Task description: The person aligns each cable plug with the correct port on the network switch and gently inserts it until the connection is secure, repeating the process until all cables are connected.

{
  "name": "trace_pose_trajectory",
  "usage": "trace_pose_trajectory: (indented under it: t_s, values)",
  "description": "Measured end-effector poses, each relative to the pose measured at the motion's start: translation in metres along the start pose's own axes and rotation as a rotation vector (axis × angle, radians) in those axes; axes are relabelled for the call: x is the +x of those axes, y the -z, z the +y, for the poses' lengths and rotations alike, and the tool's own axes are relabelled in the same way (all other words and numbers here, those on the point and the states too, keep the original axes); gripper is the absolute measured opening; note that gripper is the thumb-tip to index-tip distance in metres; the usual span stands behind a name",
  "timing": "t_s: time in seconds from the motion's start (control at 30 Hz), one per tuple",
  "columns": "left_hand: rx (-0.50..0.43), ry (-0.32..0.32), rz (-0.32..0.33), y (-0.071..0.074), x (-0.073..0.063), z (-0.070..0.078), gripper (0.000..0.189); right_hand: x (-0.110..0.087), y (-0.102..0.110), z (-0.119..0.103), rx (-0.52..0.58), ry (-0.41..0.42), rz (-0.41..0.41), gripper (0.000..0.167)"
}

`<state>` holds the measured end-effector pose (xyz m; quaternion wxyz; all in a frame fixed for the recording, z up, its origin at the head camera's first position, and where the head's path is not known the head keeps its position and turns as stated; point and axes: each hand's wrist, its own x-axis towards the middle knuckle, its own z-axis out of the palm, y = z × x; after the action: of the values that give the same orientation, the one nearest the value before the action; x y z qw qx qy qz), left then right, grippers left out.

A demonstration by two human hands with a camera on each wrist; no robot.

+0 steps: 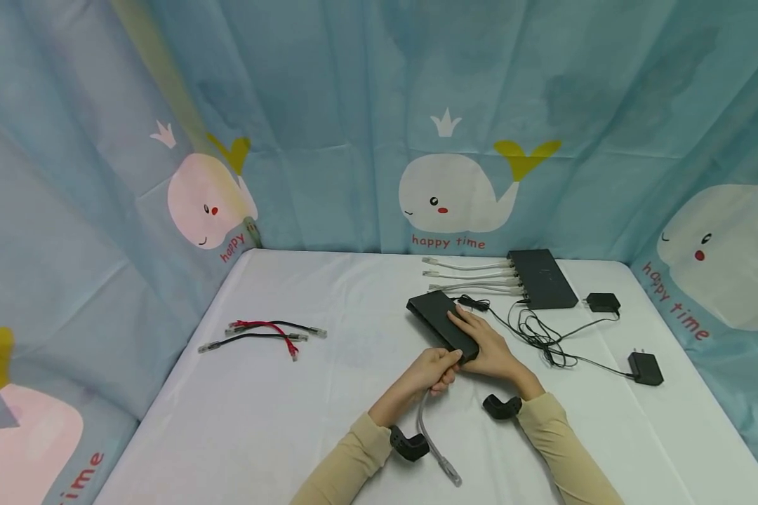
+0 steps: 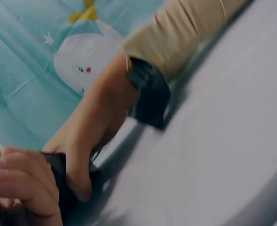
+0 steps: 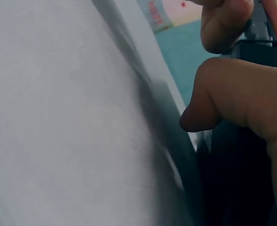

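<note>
A black network switch (image 1: 434, 317) is tilted over the middle of the table. My right hand (image 1: 488, 345) grips it by its near right side, with the thumb (image 3: 244, 92) along the casing in the right wrist view. At the switch's near end, my left hand (image 1: 428, 372) pinches one end of a grey network cable (image 1: 424, 422). That end's plug (image 3: 257, 26) shows between the left fingers, right at the switch's edge; how far it sits in a port is hidden. The cable's other end hangs down toward the table front, with a clear plug (image 1: 451, 473).
A second black switch (image 1: 543, 279) lies at the back right with several grey cables (image 1: 470, 275) plugged in. Two black power adapters (image 1: 603, 303) and tangled black cords (image 1: 546, 340) lie to the right. Short black and red cables (image 1: 262, 331) lie at left. A whale-print curtain (image 1: 328, 126) surrounds the table.
</note>
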<state>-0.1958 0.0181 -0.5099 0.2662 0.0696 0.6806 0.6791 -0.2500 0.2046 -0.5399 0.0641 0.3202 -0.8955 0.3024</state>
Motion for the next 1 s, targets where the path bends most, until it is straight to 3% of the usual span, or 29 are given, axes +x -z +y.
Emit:
trace_pose_trajectory:
  t_s: [0.1, 0.3, 0.4, 0.57, 0.77, 1.0]
  values:
    - [0.104, -0.015, -0.014, 0.004, -0.002, 0.002, 0.045, 0.0, 0.0, 0.001, -0.004, 0.002, -0.001, 0.094]
    - [0.458, -0.16, 0.017, 0.018, -0.003, 0.006, 0.047, 0.0, 0.0, 0.002, -0.018, 0.0, -0.014, 0.098]
    - [0.549, -0.207, 0.053, 0.026, -0.005, 0.008, 0.042, 0.0, 0.0, 0.002, -0.012, -0.011, -0.021, 0.098]
    - [0.62, -0.234, 0.147, 0.046, -0.01, 0.013, 0.037, -0.002, 0.0, 0.002, -0.004, -0.029, -0.022, 0.098]
    - [0.663, -0.221, 0.278, 0.076, -0.016, 0.016, 0.028, -0.002, -0.001, 0.003, -0.006, -0.023, -0.027, 0.099]
    - [0.678, -0.201, 0.365, 0.103, -0.021, 0.016, 0.024, -0.001, -0.001, 0.002, -0.019, -0.02, -0.033, 0.101]
